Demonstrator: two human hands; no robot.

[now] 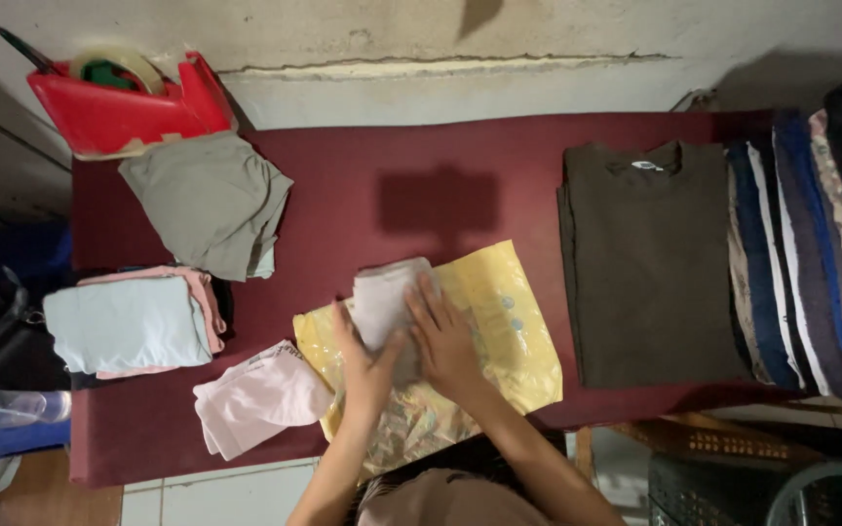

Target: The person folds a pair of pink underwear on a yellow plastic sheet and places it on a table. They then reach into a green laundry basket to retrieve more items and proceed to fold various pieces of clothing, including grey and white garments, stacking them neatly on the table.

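Note:
A small folded pale grey cloth (382,297) lies on a yellow plastic bag (509,312) at the near middle of the dark red table (343,185). My left hand (364,365) rests flat on the cloth's near left part, fingers spread. Beside it, my right hand (445,341) presses flat on the cloth's right side and on the bag. Neither hand grips anything.
Folded pink cloth (260,399) lies left of the bag. Further left sit a light blue and pink stack (133,326) and a grey-green garment (211,200). A red tape dispenser (119,102) stands far left. A folded dark brown shirt (650,258) and overlapping folded clothes (811,253) fill the right.

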